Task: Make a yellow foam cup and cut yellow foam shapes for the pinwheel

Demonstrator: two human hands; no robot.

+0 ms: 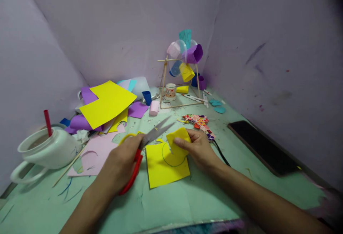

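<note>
My left hand is closed round the red and yellow handles of a pair of scissors, whose slightly parted blades point away and to the right. Between thumb and fingers, my right hand pinches a small piece of yellow paper. Beneath that piece lies a yellow paper square with a drawn circle, partly covered by it. Small yellow scraps lie near the blades. Beyond my right hand rests a flower-patterned glue gun with a black cord.
A white teapot-like vessel with a red stick stands left, beside pink paper. Yellow sheets top a paper pile. A stick frame holding a wheel with paper cups stands behind, near a mug. A phone lies right.
</note>
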